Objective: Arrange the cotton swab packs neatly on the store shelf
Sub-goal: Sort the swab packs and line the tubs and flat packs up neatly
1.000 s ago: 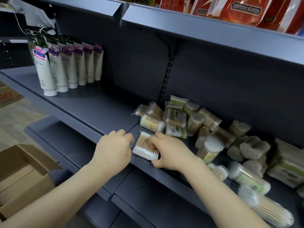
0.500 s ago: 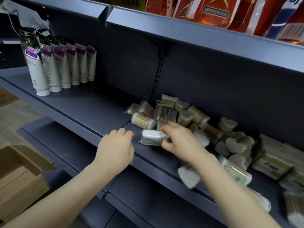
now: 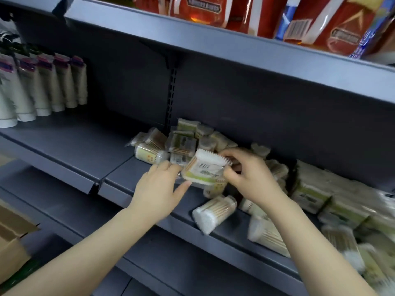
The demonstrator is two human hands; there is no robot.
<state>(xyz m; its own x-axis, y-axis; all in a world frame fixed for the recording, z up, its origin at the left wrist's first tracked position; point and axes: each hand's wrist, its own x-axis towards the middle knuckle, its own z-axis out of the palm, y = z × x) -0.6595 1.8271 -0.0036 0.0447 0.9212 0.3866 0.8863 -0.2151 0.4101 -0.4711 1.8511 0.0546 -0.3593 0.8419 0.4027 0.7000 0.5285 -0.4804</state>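
My right hand point(image 3: 251, 178) pinches one cotton swab pack point(image 3: 206, 167) by its right end, thumb below and fingers curled over the top, so I can turn it and read which way its label faces. My left hand point(image 3: 159, 186) meets the pack's other end; its thumb lies along the lower edge and its fingers seem to cup the near corner, steadying the pack rather than bearing its weight, though how far they wrap I cannot tell through the blur. The pack is lifted just above the shelf point(image 3: 119, 184), tilted with its white cotton tips up and away from me.

Behind and around it lies the jumbled heap of packs point(image 3: 183, 144), some on their sides, some leaning on each other against the back wall. Nearer me a round tub of swabs point(image 3: 213, 212) lies tipped over close to the shelf's front lip, and more packs point(image 3: 320, 195) crowd to the right. I judge the bare stretch of shelf to the left is where a tidy row should start.

Further left stand white tubes point(image 3: 42, 88) in a straight line, red bags point(image 3: 320, 22) sit on the shelf above, and a cardboard box point(image 3: 12, 242) waits low at my left.
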